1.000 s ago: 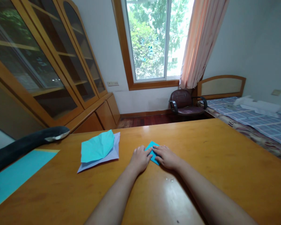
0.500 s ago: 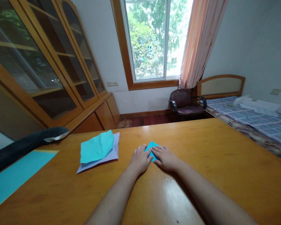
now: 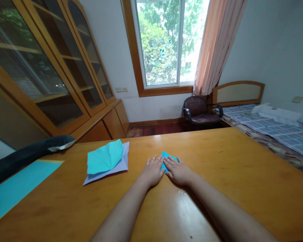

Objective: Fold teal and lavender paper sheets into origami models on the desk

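A small folded turquoise paper (image 3: 166,158) lies on the wooden table (image 3: 242,178) near its middle. My left hand (image 3: 153,171) lies flat with its fingers spread, pressing the paper's left side. My right hand (image 3: 178,170) lies flat beside it and presses the paper's right side. Both hands cover most of the paper; only its far tip and a strip between the hands show. The two hands touch each other at the fingers.
To the left lie a crumpled turquoise sheet (image 3: 104,157) on a pale lilac sheet (image 3: 121,166), and a large turquoise sheet (image 3: 17,186) at the table's left edge. A dark plush thing (image 3: 27,155) rests behind it. Beyond stand a glass cabinet (image 3: 40,67), an office chair (image 3: 199,111) and a bed (image 3: 280,131).
Both hands have flattened and slid forward over the small paper, fingers spreading. More of the paper is covered now. Nothing else on the table has moved.
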`<state>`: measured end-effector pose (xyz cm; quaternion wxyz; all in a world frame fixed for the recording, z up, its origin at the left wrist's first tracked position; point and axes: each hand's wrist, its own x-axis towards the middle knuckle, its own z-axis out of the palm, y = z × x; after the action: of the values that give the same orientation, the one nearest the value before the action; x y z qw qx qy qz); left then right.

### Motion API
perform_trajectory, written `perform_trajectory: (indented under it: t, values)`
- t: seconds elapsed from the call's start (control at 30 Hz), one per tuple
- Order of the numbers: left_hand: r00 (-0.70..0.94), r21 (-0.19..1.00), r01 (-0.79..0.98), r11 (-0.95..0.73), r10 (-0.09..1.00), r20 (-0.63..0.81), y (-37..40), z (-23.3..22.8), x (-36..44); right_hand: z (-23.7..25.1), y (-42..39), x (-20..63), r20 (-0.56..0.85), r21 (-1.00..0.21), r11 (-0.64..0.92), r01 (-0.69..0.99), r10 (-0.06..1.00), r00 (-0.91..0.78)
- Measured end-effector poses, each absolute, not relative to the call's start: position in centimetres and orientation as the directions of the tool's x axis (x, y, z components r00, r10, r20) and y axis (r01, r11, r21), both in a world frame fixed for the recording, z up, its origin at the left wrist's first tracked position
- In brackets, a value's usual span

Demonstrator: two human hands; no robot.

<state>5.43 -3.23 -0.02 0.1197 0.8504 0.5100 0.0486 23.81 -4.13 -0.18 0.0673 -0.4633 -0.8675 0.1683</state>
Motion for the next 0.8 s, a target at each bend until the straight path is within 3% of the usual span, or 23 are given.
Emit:
perform_trajectory:
  t: [0.3,0.53,0.8]
  values:
    - [0.463,0.170,0.880,-0.442,0.880,-0.105,-3.0,0.0,5.7,0.3,-4.2,23.9,-0.047,-0.366,0.517,0.774,0.820,-0.571]
    - [0.489,0.077,0.872,-0.483,0.869,-0.083,-3.0,0.6,7.2,0.1,-3.8,24.5,0.013,-0.450,0.499,0.740,0.833,-0.554]
    - [0.526,0.128,0.848,-0.514,0.845,-0.092,-2.2,0.1,8.3,0.1,-3.3,24.7,0.158,-0.535,0.551,0.641,0.810,-0.564]
